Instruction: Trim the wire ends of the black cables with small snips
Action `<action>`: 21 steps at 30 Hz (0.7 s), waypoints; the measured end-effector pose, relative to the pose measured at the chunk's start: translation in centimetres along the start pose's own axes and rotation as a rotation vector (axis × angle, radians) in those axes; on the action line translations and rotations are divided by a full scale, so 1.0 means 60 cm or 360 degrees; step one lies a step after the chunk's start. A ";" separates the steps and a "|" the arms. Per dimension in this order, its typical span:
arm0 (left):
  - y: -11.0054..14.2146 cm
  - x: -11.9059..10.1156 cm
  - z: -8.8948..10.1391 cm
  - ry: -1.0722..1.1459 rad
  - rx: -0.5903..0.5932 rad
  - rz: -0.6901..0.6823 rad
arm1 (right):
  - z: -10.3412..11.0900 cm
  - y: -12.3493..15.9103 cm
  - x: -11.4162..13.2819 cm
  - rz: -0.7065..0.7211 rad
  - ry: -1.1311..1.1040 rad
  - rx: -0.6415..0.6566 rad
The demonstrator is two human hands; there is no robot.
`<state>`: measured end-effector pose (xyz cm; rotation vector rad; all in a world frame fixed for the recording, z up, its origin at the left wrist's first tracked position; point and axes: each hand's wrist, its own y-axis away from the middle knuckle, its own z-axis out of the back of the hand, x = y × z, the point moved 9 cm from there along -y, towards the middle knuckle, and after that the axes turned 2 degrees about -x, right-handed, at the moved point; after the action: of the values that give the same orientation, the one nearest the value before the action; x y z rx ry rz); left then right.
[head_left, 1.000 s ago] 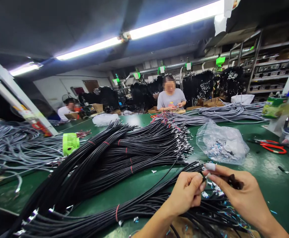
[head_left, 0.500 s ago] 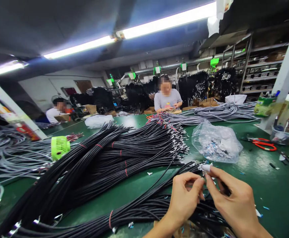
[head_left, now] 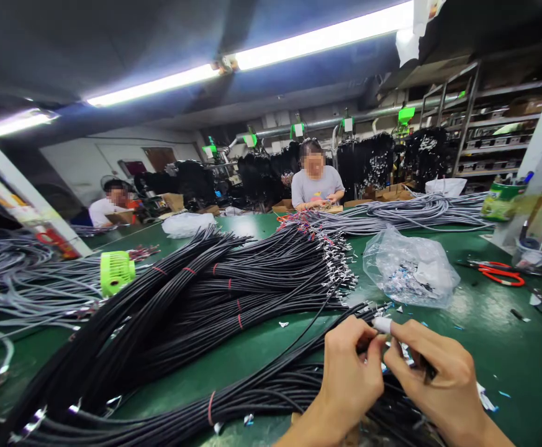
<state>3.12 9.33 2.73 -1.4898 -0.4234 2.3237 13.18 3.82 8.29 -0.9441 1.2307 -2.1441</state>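
Note:
My left hand [head_left: 351, 363] is closed in a pinch at the lower right of centre, its fingertips almost meeting those of my right hand [head_left: 441, 372]. White wrapping [head_left: 382, 324] covers a fingertip of the right hand, whose fingers are also pinched. Something small and dark shows inside the right hand; what either hand grips is hidden by the fingers. Just behind and beneath them lies a bundle of black cables [head_left: 271, 379], with stripped ends [head_left: 368, 308] near the fingertips. A red tie [head_left: 211, 407] binds the nearer bundle.
A large heap of black cables [head_left: 168, 316] covers the green table [head_left: 480, 347]. Beyond my hands sit a clear plastic bag [head_left: 413, 267] of scraps and red-handled pliers [head_left: 501, 273]. A green fan [head_left: 116, 273] stands left. A co-worker [head_left: 317, 180] sits opposite.
Both hands stay pinched together; the fingers have curled in closer and the wrapped fingertip has dipped slightly. The whole view has shifted a little.

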 end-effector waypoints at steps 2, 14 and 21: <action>0.003 -0.017 -0.005 -0.0255 0.0043 -0.0211 | -0.005 0.000 0.002 0.0033 -0.0023 0.0055; -0.015 0.009 0.016 0.0273 0.0060 0.0148 | 0.014 0.002 -0.097 -0.0720 -0.0074 0.0101; -0.007 0.044 -0.024 0.0866 0.0319 0.0621 | 0.001 0.013 -0.095 -0.0734 -0.0126 0.0104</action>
<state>3.47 10.95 0.18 -2.1414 0.2569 2.0058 16.96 7.41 5.81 -1.3760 0.9650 -2.4438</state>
